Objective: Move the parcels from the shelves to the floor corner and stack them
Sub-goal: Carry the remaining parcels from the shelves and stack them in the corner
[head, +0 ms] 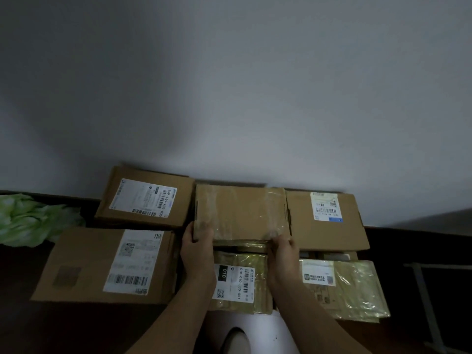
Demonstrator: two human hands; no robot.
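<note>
A taped brown parcel lies against the wall at the middle of the row. My left hand grips its near left corner, and my right hand holds its near right edge. Under and in front of it lies a yellow-taped parcel with a white label marked 010. Around them on the floor are several more cardboard parcels: one at back left, a large one at front left, one at back right and a yellow-taped one at front right.
A pale wall rises right behind the parcels. A green plastic bag lies on the dark floor at the left. A grey metal frame stands at the right edge. Something white lies below, between my forearms.
</note>
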